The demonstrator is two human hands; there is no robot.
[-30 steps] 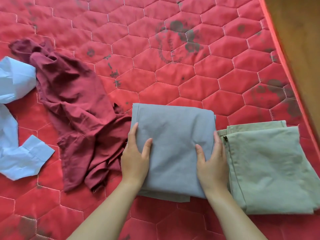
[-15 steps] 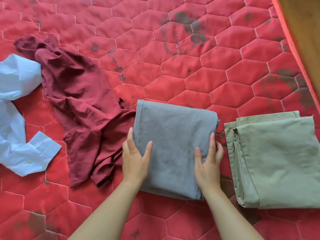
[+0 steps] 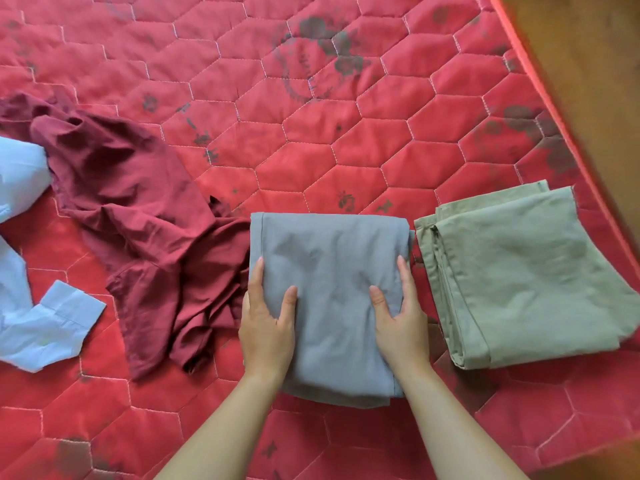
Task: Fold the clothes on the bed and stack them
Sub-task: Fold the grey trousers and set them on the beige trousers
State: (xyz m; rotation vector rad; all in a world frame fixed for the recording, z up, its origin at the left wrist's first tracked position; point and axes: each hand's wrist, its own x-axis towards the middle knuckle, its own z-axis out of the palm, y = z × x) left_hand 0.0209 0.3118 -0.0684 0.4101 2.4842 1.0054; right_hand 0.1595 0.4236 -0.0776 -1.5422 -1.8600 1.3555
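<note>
Two bare forearms are seen reaching in from the near edge. The left hand is laid on the near left edge of a folded grey garment, thumb on top, fingers wrapped over the side; the right hand is placed likewise on the right edge, thumb on top, fingers curled round the side. The grey garment is gripped between both, resting on the red quilted bed. Just beside it on the right, barely apart, a folded olive-green garment is laid flat. Touching its left edge, a crumpled maroon garment is spread unfolded. Farther left, a light blue shirt is partly cut off by the frame. Beyond the bed's far right edge, brown floor is visible.
</note>
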